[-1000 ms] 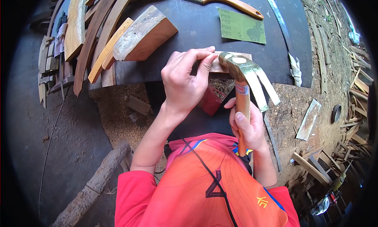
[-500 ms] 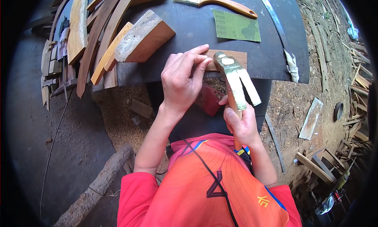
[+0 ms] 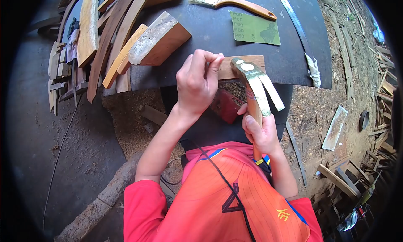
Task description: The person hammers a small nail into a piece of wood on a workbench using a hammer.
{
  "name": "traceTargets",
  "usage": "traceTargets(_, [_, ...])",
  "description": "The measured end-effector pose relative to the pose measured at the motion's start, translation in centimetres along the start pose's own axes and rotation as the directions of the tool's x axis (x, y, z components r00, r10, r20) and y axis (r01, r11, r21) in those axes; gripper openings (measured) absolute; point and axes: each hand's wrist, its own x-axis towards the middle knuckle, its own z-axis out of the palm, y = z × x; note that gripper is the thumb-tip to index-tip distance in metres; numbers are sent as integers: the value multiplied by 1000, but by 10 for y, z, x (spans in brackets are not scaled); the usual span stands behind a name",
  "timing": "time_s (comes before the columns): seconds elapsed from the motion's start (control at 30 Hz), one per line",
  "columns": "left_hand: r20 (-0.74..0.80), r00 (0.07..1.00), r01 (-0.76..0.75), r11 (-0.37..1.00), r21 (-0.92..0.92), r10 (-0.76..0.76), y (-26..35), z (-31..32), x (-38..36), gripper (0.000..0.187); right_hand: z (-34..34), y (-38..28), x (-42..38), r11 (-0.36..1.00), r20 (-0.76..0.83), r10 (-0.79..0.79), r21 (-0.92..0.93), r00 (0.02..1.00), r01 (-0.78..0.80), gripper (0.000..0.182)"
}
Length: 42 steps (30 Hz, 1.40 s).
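Note:
My right hand [image 3: 261, 130] is wrapped round the wooden handle of a claw hammer [image 3: 255, 103]. The hammer's metal head lies over a small flat wooden piece [image 3: 252, 62] at the table's near edge, its claws toward me. My left hand [image 3: 198, 80] is closed in a pinch at the left end of that wooden piece, thumb and forefinger pressed together. What the fingertips hold, if anything, is too small to make out.
On the dark table [image 3: 289, 69] lie a brush [image 3: 247, 6], green sandpaper [image 3: 256, 28], a long metal blade [image 3: 296, 23], a thick wood block [image 3: 161, 40] and curved wood strips [image 3: 111, 36]. A log [image 3: 100, 202] lies lower left; scrap wood is at right.
My left hand's fingers have drawn into a tighter pinch. The hammer head has shifted slightly right and down relative to the wooden piece. The whole view has moved slightly.

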Motion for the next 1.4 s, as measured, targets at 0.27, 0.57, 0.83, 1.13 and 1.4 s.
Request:
traceTargets(0.27, [79,983,182,931,-318,-165,-3,-23,-5,10,4,2,3,998,1,-63,18,998,63,34])
traceTargets(0.57, [44,986,166,942,-292,-160,1,-21,0,22,-7,-19,1,968,105,13,249,994,-39,57])
traceTargets(0.83, [76,980,196,934,-300,-182,3,-22,0,19,-25,-20,-12,911,31,-167,387,985,142,66])
traceTargets(1.13, [48,982,191,952,-239,-185,1,-14,-3,18,-52,-15,-7,914,-151,-130,364,980,178,68])
traceTargets(1.4, [8,986,166,955,-245,-169,0,-11,-1,17,-50,-7,-7,918,-143,-81,376,986,130,68])
